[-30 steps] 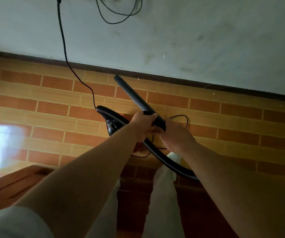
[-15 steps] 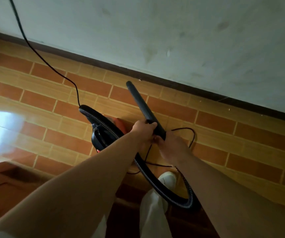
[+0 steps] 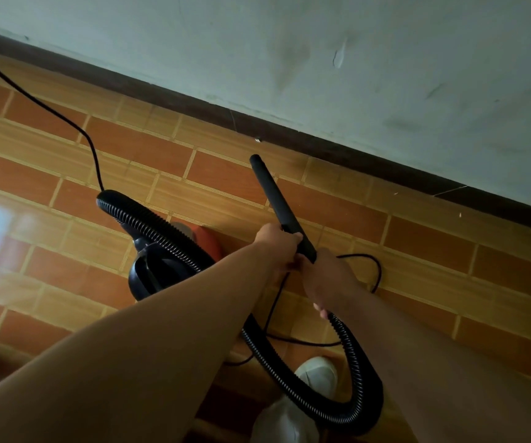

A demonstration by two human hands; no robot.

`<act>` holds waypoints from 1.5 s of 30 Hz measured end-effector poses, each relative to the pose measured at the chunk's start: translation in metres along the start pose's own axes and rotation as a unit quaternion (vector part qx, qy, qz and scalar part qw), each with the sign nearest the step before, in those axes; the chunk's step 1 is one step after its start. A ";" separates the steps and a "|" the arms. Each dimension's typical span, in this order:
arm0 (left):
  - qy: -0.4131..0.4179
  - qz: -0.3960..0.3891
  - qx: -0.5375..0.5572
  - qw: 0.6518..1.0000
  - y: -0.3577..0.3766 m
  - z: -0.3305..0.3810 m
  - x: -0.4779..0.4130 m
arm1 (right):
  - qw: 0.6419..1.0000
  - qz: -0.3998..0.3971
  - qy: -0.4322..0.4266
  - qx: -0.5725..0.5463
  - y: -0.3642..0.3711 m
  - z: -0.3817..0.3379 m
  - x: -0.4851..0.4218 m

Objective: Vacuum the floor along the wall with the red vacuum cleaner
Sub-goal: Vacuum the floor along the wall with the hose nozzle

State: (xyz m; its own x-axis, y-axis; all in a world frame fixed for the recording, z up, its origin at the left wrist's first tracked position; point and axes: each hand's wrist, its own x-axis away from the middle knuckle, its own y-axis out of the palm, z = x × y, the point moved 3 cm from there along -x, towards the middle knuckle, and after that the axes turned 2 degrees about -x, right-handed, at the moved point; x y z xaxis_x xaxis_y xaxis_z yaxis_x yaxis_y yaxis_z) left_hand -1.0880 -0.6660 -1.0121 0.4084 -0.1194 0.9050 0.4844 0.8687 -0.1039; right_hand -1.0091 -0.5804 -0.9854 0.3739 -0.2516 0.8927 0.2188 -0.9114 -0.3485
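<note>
Both bare arms reached forward and down, converging near the middle of the view. The left hand curled round the lower end of the black nozzle tube, back of the hand upward. The right hand sat just behind it, fingers wrapped round the end of the ribbed hose, one fingertip showing underneath. The left forearm came in from the lower left, the right forearm from the lower right.

Nozzle tube reaching forward from the hands, its tip near the baseboard, left hand on the tube just ahead of right hand on the hose, vacuum cleaner on the floor left of the hands, hose looping behind them, shoe within the loop.
</note>
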 end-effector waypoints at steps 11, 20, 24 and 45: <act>-0.030 -0.003 -0.056 0.998 -0.001 -0.007 -0.042 | 0.999 -0.006 0.020 -0.034 0.017 0.000 -0.039; -0.002 0.009 -0.046 0.999 -0.010 0.004 -0.068 | 0.998 0.000 0.018 -0.052 0.018 -0.014 -0.061; 0.007 0.012 -0.052 0.999 -0.014 0.011 -0.069 | 0.998 -0.004 0.013 -0.053 0.015 -0.021 -0.062; 0.028 0.052 -0.099 0.993 -0.035 0.015 -0.081 | 0.999 -0.026 0.008 -0.033 0.024 -0.041 -0.084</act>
State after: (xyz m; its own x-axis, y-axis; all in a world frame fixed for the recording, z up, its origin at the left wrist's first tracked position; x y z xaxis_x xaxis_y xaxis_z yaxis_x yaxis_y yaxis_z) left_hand -1.1501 -0.6798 -1.0757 0.5049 -0.0651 0.8607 0.5777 0.7664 -0.2809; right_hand -1.0725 -0.5943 -1.0565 0.3482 -0.2077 0.9141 0.1768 -0.9431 -0.2816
